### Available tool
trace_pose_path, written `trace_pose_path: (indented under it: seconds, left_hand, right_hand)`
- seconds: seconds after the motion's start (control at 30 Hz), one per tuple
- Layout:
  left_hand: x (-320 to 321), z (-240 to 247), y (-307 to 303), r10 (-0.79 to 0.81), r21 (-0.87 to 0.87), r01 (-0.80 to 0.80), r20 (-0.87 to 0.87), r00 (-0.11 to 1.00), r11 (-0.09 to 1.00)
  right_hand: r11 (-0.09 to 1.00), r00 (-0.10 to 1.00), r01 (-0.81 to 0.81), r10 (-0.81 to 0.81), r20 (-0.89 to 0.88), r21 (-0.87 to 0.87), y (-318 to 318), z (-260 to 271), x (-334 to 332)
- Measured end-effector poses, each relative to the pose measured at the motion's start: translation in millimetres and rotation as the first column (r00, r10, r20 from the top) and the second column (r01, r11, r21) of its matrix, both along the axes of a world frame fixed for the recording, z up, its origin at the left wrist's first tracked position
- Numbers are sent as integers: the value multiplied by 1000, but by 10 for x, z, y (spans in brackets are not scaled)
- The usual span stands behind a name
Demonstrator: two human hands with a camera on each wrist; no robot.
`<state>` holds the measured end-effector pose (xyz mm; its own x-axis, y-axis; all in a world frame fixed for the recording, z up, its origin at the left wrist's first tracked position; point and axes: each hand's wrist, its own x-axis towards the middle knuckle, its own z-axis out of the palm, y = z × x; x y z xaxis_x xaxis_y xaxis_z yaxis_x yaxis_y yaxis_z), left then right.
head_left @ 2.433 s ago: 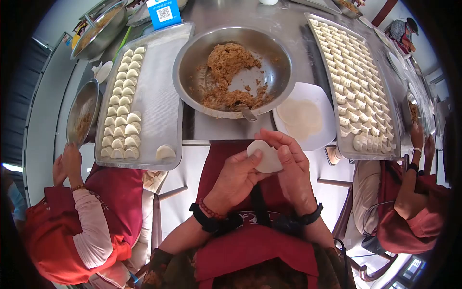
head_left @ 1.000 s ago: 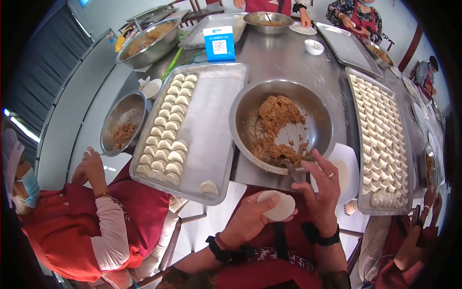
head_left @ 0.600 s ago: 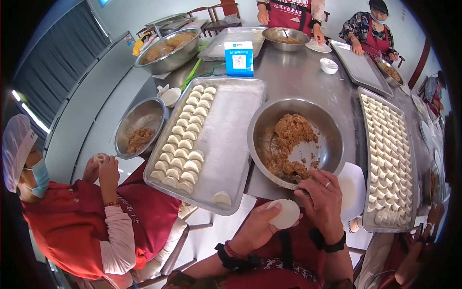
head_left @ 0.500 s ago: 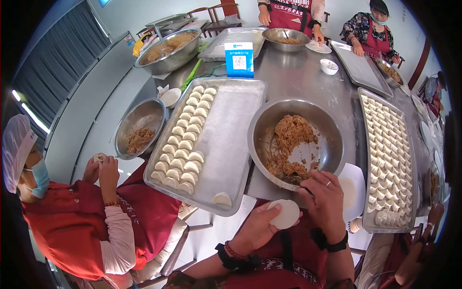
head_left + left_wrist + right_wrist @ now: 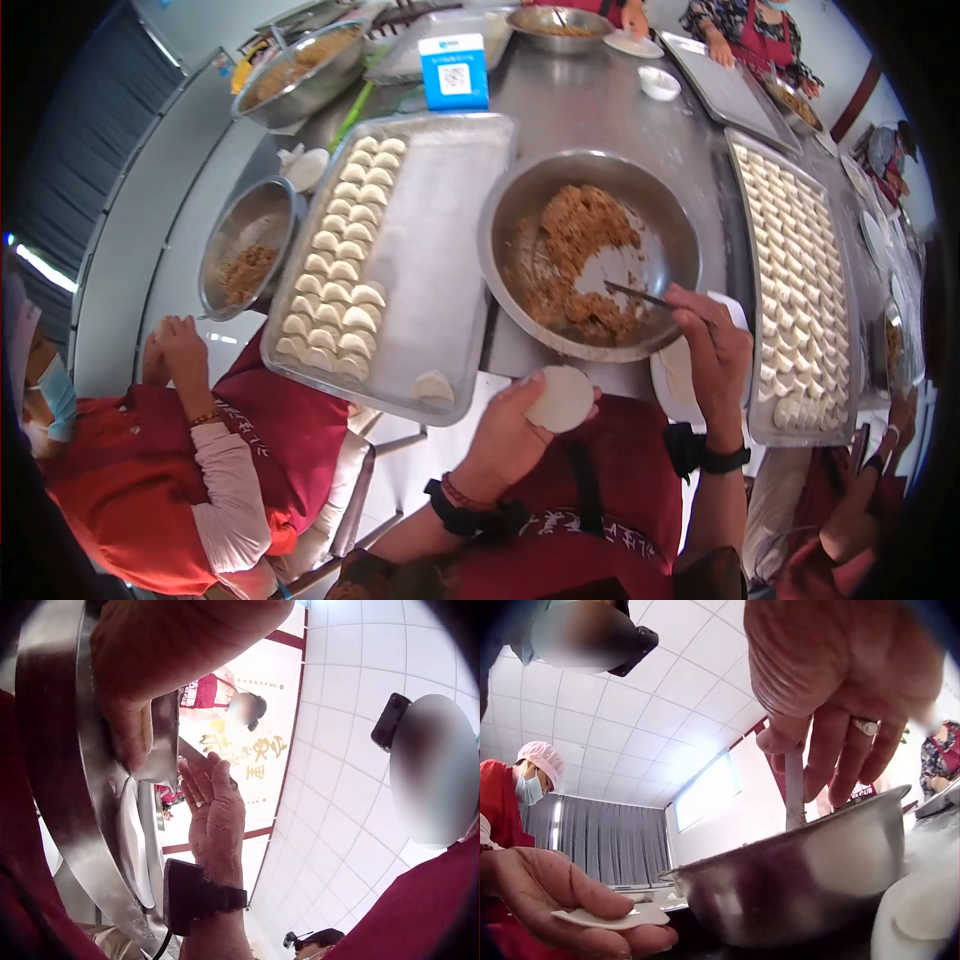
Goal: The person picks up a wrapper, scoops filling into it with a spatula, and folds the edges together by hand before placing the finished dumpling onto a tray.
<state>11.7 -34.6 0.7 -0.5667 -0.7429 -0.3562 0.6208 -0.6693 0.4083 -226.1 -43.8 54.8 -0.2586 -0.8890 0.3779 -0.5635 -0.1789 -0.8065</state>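
Note:
My left hand (image 5: 505, 430) holds a round, pale dumpling wrapper (image 5: 561, 399) with the thumb on top, just in front of the steel bowl (image 5: 492, 250). In the right wrist view that wrapper (image 5: 615, 919) lies across the left fingers. My right hand (image 5: 716, 345) pinches a flat metal spatula (image 5: 640, 294) over the bowl's right side, its blade pointing left above the meat filling (image 5: 588, 230). From the right wrist, the spatula (image 5: 794, 787) points down past the bowl rim. A ring shows on a right finger. More wrappers (image 5: 678, 368) lie on a white plate (image 5: 737, 312), partly behind my right hand.
A metal tray (image 5: 440, 270) with rows of dumplings stands left of the bowl, and a fuller dumpling tray (image 5: 850, 300) stands right. A second filling bowl (image 5: 222, 240) and a blue sign (image 5: 453, 72) are farther left. People sit close on both sides.
My right hand has left the left hand's side, taken the spatula at the bowl's near rim and lifted it over the filling. The left hand keeps the wrapper. The head view has shifted.

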Motion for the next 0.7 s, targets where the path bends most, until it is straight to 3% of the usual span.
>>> trace_pose_path:
  seconds: [0.27,0.7]
  left_hand:
    - [-26,25,-88,1,100,0,-19,1000,995]
    - [-35,119,-183,18,52,-18,-7,1000,998]
  right_hand:
    - [998,991,-69,67,-117,-7,-99,-135,55]
    - [964,938,-251,266,-223,93,-64,-104,175]
